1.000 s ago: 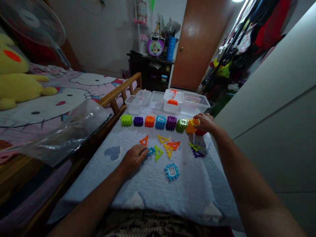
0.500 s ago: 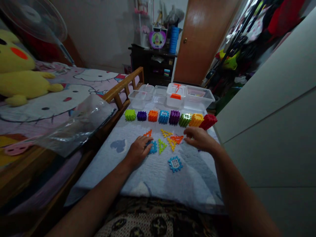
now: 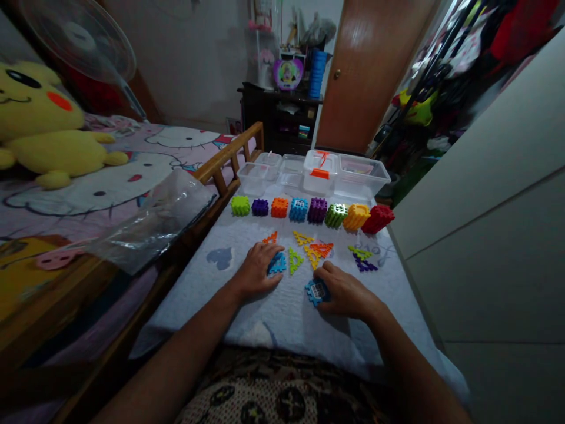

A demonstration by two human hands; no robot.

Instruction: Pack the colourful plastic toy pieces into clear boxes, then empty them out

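Toward the table's front edge, the right hand grips a blue square, fingers half closed; the left hand curls half open around a blue piece. Light rim pressure suits both.

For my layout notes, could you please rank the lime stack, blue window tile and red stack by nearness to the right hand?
1. Blue window tile, touched by the right hand.
2. Red stack, row's right end.
3. Lime stack, left end.
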